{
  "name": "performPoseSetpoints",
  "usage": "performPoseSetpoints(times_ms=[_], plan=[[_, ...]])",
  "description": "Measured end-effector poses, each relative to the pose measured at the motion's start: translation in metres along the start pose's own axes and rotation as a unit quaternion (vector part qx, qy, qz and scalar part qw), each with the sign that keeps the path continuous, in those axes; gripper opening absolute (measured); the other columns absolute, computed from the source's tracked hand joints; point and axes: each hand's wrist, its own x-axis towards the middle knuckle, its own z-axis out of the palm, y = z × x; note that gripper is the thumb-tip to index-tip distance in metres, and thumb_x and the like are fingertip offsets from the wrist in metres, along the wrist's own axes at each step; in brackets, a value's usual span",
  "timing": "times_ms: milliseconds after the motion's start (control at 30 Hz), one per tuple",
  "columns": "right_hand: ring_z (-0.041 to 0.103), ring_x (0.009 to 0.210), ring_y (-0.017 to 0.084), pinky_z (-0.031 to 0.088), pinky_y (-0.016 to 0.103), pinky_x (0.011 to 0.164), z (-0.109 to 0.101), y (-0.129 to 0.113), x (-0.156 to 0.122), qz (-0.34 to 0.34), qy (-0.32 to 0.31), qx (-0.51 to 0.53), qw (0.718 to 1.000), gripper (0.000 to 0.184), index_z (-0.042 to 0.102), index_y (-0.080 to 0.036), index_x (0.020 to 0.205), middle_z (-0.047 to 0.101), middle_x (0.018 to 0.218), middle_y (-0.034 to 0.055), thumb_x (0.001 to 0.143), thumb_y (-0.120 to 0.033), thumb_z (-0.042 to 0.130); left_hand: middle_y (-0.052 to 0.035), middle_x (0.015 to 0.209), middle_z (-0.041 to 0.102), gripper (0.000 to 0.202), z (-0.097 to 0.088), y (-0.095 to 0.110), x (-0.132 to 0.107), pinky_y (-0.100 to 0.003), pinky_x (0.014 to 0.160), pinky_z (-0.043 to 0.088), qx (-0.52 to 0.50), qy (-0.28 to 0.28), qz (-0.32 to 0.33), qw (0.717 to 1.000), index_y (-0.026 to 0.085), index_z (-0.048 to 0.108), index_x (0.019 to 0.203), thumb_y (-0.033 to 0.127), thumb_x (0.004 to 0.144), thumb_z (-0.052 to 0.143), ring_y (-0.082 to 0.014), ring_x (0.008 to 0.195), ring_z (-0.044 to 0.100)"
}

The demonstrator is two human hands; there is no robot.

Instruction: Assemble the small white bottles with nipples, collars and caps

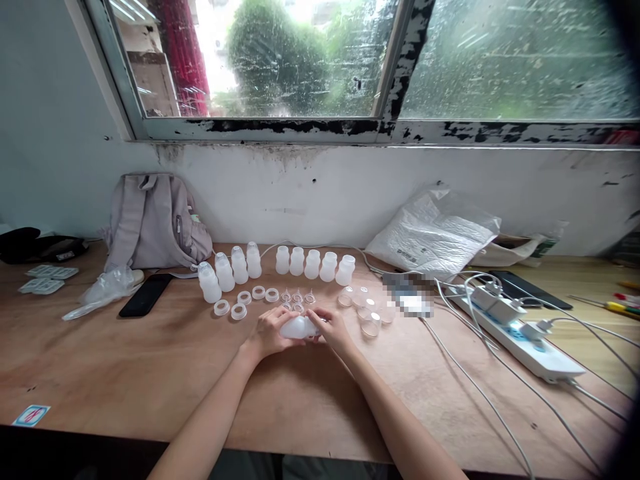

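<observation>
My left hand (273,331) is closed around the body of a translucent white baby bottle (296,327), tipped on its side just above the table. My right hand (331,329) grips the same bottle at its right end; the fingers hide what is there. Right beyond the hands sit several clear bottle teats (298,297). White screw rings (244,298) lie to their left, and clear dome caps (370,324) to their right. Farther back stands a row of bottle bodies without tops (313,264). Several capped bottles (225,272) stand in a slanting line at the left.
A grey backpack (150,223), a black phone (146,295) and a plastic bag (107,287) are at the left. On the right, a white power strip (520,340) with plugs trails cables (463,377) across the table. A silvery plastic package (435,230) leans against the wall.
</observation>
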Motion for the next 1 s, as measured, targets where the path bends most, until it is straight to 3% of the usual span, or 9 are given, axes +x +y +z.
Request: performPoseSetpoints(times_ms=[233, 433, 567, 767, 1000], plan=[[0.053, 0.048, 0.015, 0.042, 0.024, 0.036, 0.001, -0.001, -0.001, -0.010, 0.008, 0.010, 1.000, 0.025, 0.065, -0.020, 0.068, 0.059, 0.059, 0.0018, 0.069, -0.044, 0.059, -0.0044, 0.089, 0.059, 0.055, -0.002, 0.000, -0.001, -0.031, 0.071, 0.046, -0.012, -0.010, -0.008, 1.000, 0.023, 0.055, 0.103, 0.056, 0.060, 0.061, -0.0195, 0.079, 0.057], [0.053, 0.055, 0.016, 0.041, 0.025, 0.042, 0.000, -0.008, -0.002, 0.033, -0.016, 0.086, 0.996, 0.023, 0.066, -0.020, 0.069, 0.060, 0.063, 0.0022, 0.065, -0.042, 0.063, -0.0039, 0.088, 0.059, 0.055, -0.005, 0.001, 0.000, -0.030, 0.070, 0.047, -0.003, -0.014, -0.009, 1.000, 0.023, 0.055, 0.103, 0.056, 0.060, 0.062, -0.0190, 0.078, 0.057], [0.053, 0.056, 0.015, 0.040, 0.028, 0.051, -0.006, -0.018, -0.002, 0.111, -0.069, 0.212, 0.969, 0.034, 0.066, -0.017, 0.071, 0.062, 0.066, 0.0050, 0.073, -0.048, 0.052, -0.0034, 0.088, 0.059, 0.053, -0.007, 0.003, 0.001, -0.029, 0.070, 0.047, 0.000, -0.011, 0.003, 1.000, 0.024, 0.055, 0.104, 0.054, 0.060, 0.063, -0.0187, 0.079, 0.058], [0.048, 0.049, 0.012, 0.032, 0.025, 0.047, -0.005, -0.018, -0.001, 0.191, -0.087, 0.320, 0.924, 0.039, 0.060, -0.016, 0.058, 0.057, 0.057, 0.0024, 0.073, -0.051, 0.050, -0.0038, 0.086, 0.059, 0.054, -0.004, 0.006, 0.000, -0.030, 0.068, 0.048, 0.000, -0.018, 0.030, 0.999, 0.023, 0.056, 0.103, 0.056, 0.060, 0.062, -0.0179, 0.075, 0.058], [0.044, 0.046, 0.010, 0.029, 0.023, 0.045, 0.001, -0.015, -0.003, 0.196, -0.101, 0.313, 0.924, 0.035, 0.056, -0.016, 0.057, 0.053, 0.053, -0.0007, 0.068, -0.049, 0.056, -0.0040, 0.085, 0.059, 0.053, -0.003, 0.010, -0.001, -0.030, 0.069, 0.048, -0.017, -0.029, 0.037, 0.999, 0.021, 0.056, 0.099, 0.056, 0.060, 0.061, -0.0179, 0.075, 0.058]])
